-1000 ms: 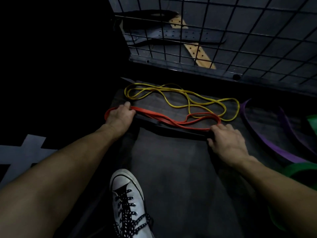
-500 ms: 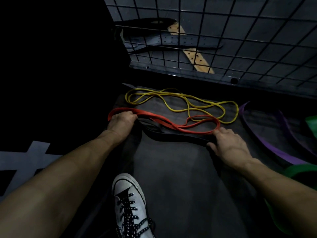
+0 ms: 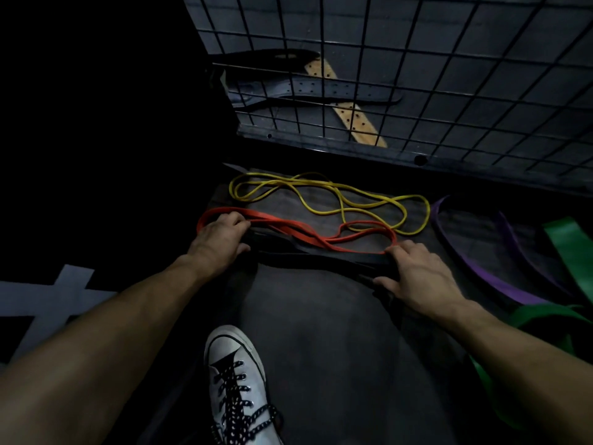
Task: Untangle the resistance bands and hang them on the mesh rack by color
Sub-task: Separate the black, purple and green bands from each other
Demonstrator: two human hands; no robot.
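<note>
A wide black band (image 3: 321, 255) lies stretched across the dark floor mat. My left hand (image 3: 219, 240) grips its left end, with the fingers lying over the loop of a red band (image 3: 288, 227). My right hand (image 3: 417, 273) pinches the black band's right end, thumb below and fingertips beside the red band's right loop. Beyond the red band lies a thin yellow band (image 3: 324, 195) in loose loops. To the right are a purple band (image 3: 465, 263) and a green band (image 3: 569, 248). The mesh rack (image 3: 417, 59) stands behind them all.
A black belt (image 3: 321, 88) and a tan belt (image 3: 353, 118) lie behind the rack's mesh. My white sneaker (image 3: 234, 380) stands on the mat between my arms. Pale floor markings (image 3: 48, 293) show at the left, and the area beyond them is dark.
The black band has come out from under the red band toward me, and more of it shows. Both hands have drawn slightly nearer with it. The yellow band has not moved.
</note>
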